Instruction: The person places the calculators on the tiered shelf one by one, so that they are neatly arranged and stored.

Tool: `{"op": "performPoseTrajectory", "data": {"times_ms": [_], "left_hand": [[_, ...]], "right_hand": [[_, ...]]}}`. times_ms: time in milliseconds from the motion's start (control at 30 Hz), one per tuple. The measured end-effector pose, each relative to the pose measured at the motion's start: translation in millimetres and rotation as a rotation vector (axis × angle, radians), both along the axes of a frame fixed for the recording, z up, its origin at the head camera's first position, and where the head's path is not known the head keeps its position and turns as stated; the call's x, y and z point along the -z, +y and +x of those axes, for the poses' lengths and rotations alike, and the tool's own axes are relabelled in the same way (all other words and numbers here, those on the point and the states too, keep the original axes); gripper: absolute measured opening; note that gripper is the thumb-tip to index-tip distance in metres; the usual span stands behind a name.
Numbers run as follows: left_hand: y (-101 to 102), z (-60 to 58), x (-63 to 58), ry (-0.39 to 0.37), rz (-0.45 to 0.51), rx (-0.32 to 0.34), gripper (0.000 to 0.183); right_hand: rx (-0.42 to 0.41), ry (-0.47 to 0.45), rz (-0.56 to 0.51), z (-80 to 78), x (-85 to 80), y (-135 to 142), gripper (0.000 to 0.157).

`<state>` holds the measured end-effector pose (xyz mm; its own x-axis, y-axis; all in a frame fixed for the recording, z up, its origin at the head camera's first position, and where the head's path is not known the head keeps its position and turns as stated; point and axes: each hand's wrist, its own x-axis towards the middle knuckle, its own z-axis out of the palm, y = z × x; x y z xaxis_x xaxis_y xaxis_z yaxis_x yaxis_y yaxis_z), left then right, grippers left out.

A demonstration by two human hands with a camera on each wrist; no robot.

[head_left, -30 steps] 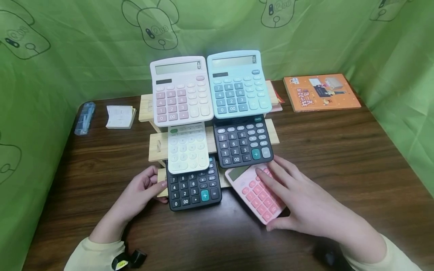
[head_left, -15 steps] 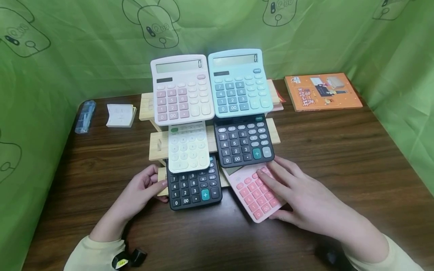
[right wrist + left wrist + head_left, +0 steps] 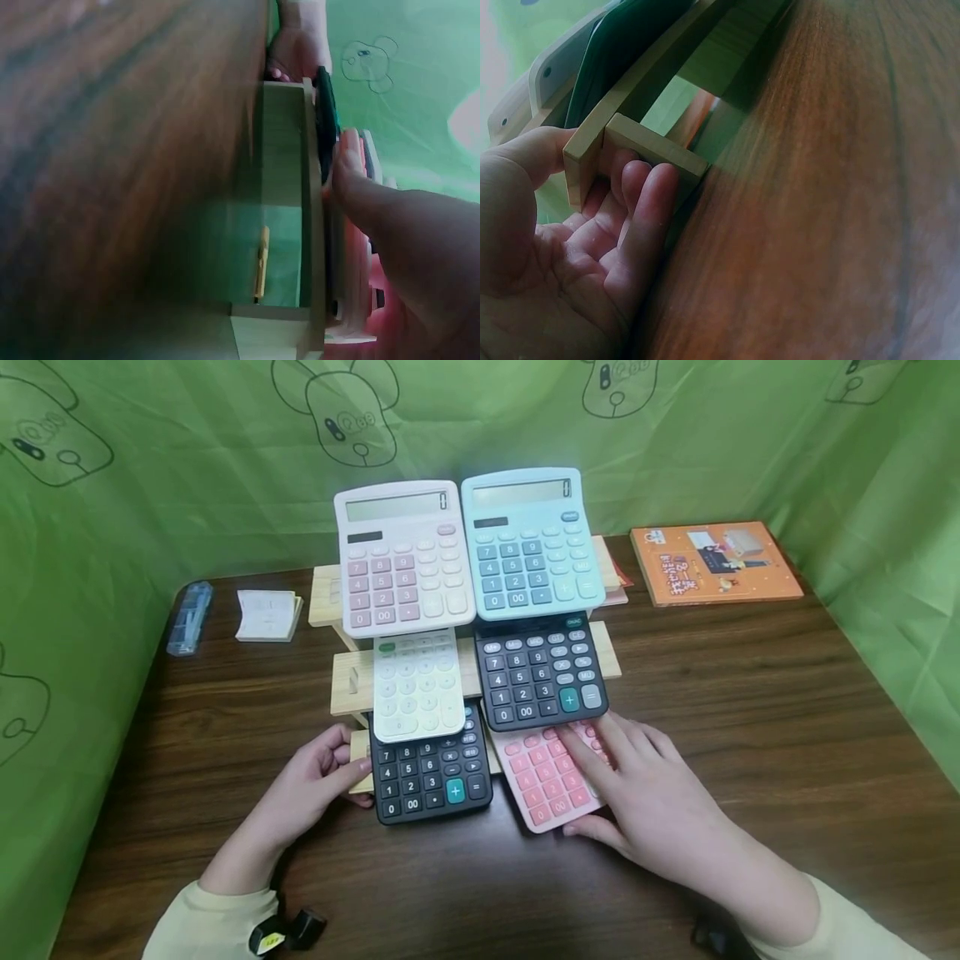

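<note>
My left hand [image 3: 307, 781] grips the left end of the lowest step of a wooden stepped stand [image 3: 351, 685]. In the left wrist view its thumb lies on the plank end [image 3: 585, 161], with fingers curled underneath. My right hand [image 3: 656, 797] holds a pink calculator [image 3: 543, 781] on the lowest step's right side. Its fingers lie over the keys and right side, its thumb at the bottom edge. The pink calculator's screen is hidden under an upper black calculator [image 3: 536, 685]. Beside it, a lower black calculator [image 3: 420, 789] rests on the same step, partly covered by a white calculator [image 3: 417, 693].
A pale pink calculator [image 3: 438, 560] and a light blue calculator [image 3: 517, 547] lean on the top step, both reading 0. An orange book [image 3: 716, 568] lies back right. At the left are a notepad [image 3: 266, 616] and a translucent blue object [image 3: 190, 618]. Green cloth [image 3: 480, 410] surrounds the table.
My right hand has shifted the pink calculator left and up and turned it straighter, so its screen has slid out of sight under the upper black calculator. The left hand stays put.
</note>
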<state>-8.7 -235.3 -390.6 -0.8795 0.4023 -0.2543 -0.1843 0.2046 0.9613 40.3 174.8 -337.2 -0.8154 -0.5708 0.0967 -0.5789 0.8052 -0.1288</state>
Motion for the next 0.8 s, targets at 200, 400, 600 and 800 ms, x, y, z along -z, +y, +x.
{"op": "performPoseTrajectory", "data": {"times_ms": [200, 400, 600, 800], "left_hand": [[0.9, 0.2, -1.0, -0.007, 0.001, -0.004, 0.028], [1.0, -0.3, -1.0, -0.010, -0.013, -0.010, 0.029], [0.6, 0.7, -0.7, -0.016, -0.018, -0.013, 0.029], [0.5, 0.8, -1.0, -0.010, -0.019, -0.010, 0.028]], "right_hand": [[0.037, -0.002, -0.001, 3.1, 6.6, -4.8, 0.096], [0.094, -0.004, 0.011, 4.4, 9.8, -10.4, 0.097], [0.124, -0.012, 0.061, 5.5, 12.9, -16.9, 0.090], [0.123, -0.023, 0.095, 6.0, 12.8, -17.0, 0.082]]}}
